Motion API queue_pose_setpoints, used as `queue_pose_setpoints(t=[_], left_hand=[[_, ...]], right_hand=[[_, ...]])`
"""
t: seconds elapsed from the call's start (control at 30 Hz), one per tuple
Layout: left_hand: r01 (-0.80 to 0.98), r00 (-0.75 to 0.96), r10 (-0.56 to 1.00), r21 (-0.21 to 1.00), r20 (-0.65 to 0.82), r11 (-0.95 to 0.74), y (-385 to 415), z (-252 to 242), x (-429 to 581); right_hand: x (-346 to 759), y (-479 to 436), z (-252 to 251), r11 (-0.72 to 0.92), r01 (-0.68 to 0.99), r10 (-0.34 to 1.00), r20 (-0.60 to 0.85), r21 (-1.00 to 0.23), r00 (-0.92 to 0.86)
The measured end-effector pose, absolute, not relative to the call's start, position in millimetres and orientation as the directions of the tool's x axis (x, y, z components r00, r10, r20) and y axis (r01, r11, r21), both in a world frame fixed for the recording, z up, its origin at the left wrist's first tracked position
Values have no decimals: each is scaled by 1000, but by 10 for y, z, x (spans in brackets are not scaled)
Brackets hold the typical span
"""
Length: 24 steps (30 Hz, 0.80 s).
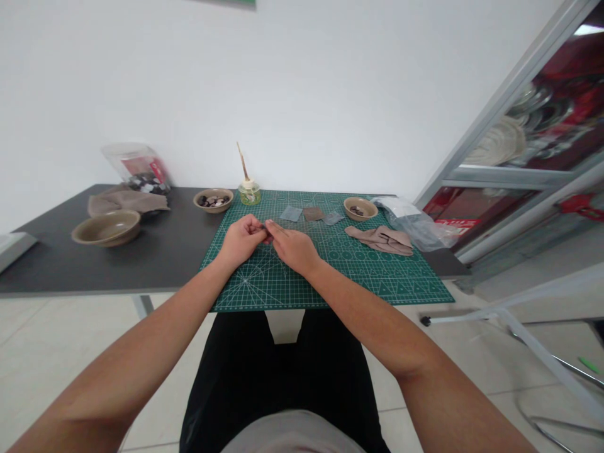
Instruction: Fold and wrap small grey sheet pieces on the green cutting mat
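Observation:
My left hand (241,239) and my right hand (296,248) meet over the left part of the green cutting mat (358,277). Both have their fingers closed in a pinch around a small dark piece (265,226), mostly hidden by the fingertips; it looks like a pebble, though I cannot be sure. Just beyond the hands lie a bluish square sheet (291,214), a brown square sheet (313,214) and a greyish clear one (333,218). A bowl (214,209) of dark and pale stones stands behind my left hand, beside a small bottle (250,194) with a stick-like thing upright in it.
At the right, a small bowl (360,218) holds a few dark stones, near a crumpled brown cloth (381,240) and a clear plastic bag (415,223). To the left are a larger bowl (106,239), another cloth (123,201) and a clear jar (136,167). A wall borders the table's back.

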State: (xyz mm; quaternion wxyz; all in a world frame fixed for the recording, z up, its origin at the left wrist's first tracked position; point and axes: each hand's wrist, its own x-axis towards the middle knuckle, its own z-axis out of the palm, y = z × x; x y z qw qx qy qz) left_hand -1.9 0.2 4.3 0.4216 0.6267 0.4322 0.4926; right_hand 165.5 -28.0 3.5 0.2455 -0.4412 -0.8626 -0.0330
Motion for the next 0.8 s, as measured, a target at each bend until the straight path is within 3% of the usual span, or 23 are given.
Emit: queue_pose_setpoints(t=[0.17,0.8], left_hand=[[40,148,959,967,243,-252,-18,72,5],[117,171,955,957,244,-266,-34,87,17]], right_hand=[[1669,-288,59,574,789,780,442,-219,-444],[1676,-284,62,569,783,793,421,-251,-441]])
